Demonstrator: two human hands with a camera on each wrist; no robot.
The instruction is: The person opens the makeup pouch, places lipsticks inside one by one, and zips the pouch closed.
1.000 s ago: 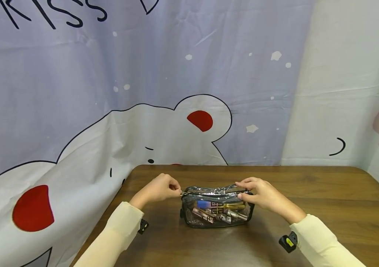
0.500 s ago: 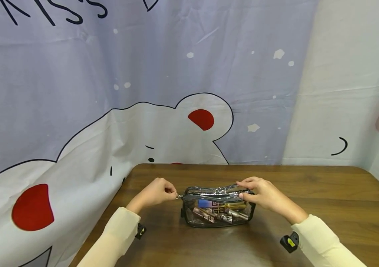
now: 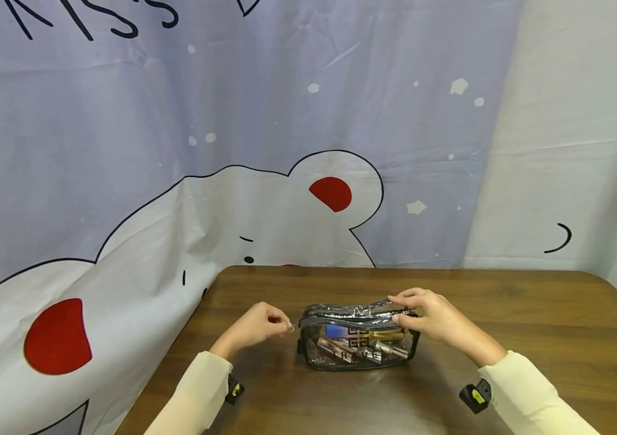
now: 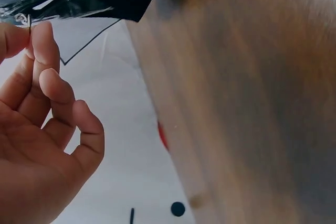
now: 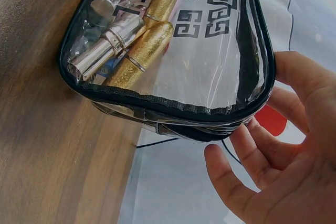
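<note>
A clear cosmetic bag (image 3: 360,360) with black trim and lettering stands on the table in the head view. Through its side show a silver tube (image 5: 107,48), a gold tube (image 5: 142,59) and other small items. Just off the bag's left end, my left hand (image 3: 256,326) pinches a small metal zipper pull (image 4: 30,23) between thumb and index finger; its other fingers are loosely bent. At the opposite end my right hand (image 3: 432,314) grips the top corner, thumb on the near side and fingers on the far side. The right wrist view shows that hand (image 5: 294,150) close against the trim.
A brown wooden table (image 3: 531,338) extends around the bag. Behind it and to the left hangs a printed curtain (image 3: 422,151) that comes down to the table's edges.
My left hand has drawn a little left and down from the bag's end with the zipper pull. My right hand keeps its grip on the right corner.
</note>
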